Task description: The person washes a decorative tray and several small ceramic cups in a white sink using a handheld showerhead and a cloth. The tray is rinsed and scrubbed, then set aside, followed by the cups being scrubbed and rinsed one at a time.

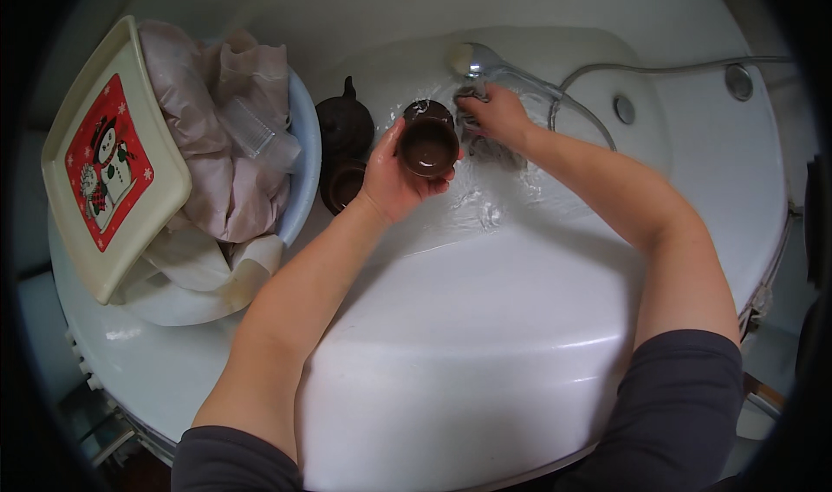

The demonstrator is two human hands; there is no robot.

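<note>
My left hand holds a small brown clay cup, its mouth towards me and wet inside. Just beyond its rim shows a second dark round piece, splashed with water; whether my fingers hold it too is unclear. To the right, my right hand grips a wet grey cloth close to the cups. A chrome shower head lies just past that hand, among moving water. Left of my left hand stand a dark clay teapot and another brown cup, partly covered by my wrist.
A white bathtub surrounds the work, with shallow water in it. The shower hose curves along the right. At left, a blue basin holds crumpled wrapping and a clear plastic container; a cream snowman tray leans there.
</note>
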